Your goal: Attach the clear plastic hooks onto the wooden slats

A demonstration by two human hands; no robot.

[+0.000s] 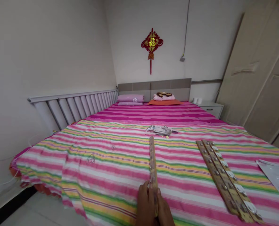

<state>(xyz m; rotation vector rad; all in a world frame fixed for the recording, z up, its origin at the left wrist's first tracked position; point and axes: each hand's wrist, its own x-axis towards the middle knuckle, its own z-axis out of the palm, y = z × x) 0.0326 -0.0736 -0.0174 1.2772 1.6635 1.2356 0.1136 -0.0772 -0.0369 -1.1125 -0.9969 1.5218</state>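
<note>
A long, narrow brown strip (pixel 153 163) with a row of small shiny pieces along it points away from me over the striped sheet. My left hand (pixel 144 202) is closed on its near end from the left side. From the right, my right hand (pixel 163 208) also grips that end, its fingers partly hidden behind the strip. Similar brown strips (pixel 215 169) lie side by side on the bed to the right, with round whitish pieces along their right edge. What exactly the small pieces are is too blurred to tell.
A pile of clear plastic packets (pixel 160 129) lies beyond the strip. Thin tangled wire (pixel 90 159) rests at left, and a clear plastic bag (pixel 275 175) at far right. Folded bedding (pixel 130 98) sits by the headboard (pixel 170 86). A white railing-like radiator (pixel 83 105) runs along the left wall.
</note>
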